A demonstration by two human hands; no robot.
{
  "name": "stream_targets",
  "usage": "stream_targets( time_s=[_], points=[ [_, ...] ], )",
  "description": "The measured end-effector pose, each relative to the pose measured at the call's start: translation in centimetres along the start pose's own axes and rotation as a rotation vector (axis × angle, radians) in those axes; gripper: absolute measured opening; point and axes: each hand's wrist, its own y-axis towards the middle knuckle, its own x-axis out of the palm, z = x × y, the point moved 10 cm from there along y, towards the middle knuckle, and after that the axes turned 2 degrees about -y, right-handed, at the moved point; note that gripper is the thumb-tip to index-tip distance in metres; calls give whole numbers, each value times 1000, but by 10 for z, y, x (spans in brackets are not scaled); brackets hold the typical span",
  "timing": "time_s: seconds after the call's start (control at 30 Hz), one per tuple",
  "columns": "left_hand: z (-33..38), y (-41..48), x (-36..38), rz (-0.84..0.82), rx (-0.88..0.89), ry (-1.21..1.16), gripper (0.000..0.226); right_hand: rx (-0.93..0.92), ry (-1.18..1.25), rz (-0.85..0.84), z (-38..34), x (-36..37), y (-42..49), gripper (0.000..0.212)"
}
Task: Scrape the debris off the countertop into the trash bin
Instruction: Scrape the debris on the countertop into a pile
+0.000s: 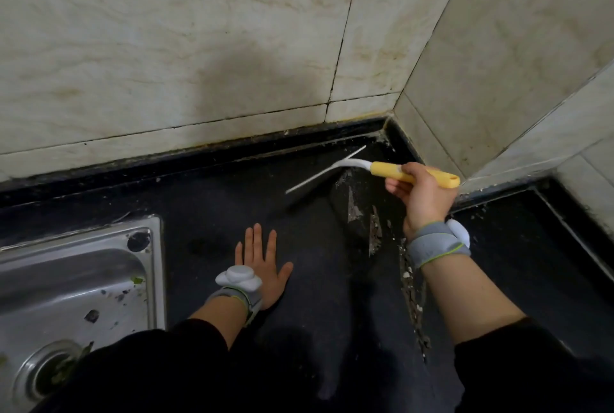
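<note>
- Dark sleeves (149, 366) fill the bottom of the view, with both forearms reaching out over a black countertop (206, 213). Each wrist wears a grey band carrying a white device.
- The left hand (262, 266) lies flat on the counter with fingers straight and spread, holding nothing, just right of a steel sink (156, 263).
- The right hand (425, 196) has its fingers wrapped round the yellow handle of a scraper (392, 171), near the tiled back corner.
- The handle runs roughly left to right. The thin white blade (327, 169) crosses its far end and slants from lower left up to upper right, towards the wall.
- A shadow on the counter beneath the blade suggests it is lifted clear of the surface, though contact cannot be ruled out.
- The debris (413, 289), pale flakes and grit, forms a ragged strip running from near the blade back towards the camera. It passes under the right hand and alongside that forearm, which hides part of it.
- The strip lies nearer the camera than the blade and slightly to its right, so a pull along it towards the front edge looks likely.
- The right hand is much nearer the debris, while the left is well apart from it.
- No trash bin is in view.
</note>
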Motion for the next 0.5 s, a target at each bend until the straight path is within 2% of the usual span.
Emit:
stream_targets(
  time_s=[0.07, 0.2, 0.27, 0.43, 0.5],
  points=[
    [2, 3, -1, 8, -16, -17, 79, 0, 39, -17, 3, 15, 1, 9],
    [7, 8, -5, 7, -41, -22, 108, 50, 90, -71, 18, 45, 5, 9],
    [7, 14, -6, 7, -57, -35, 105, 67, 64, -119, 26, 56, 8, 12],
    [11, 24, -13, -8, -66, -29, 103, -203, -389, -177, 18, 49, 15, 13],
    [13, 28, -14, -17, -67, -28, 97, -265, -482, -174, 8, 42, 16, 19]
  ],
)
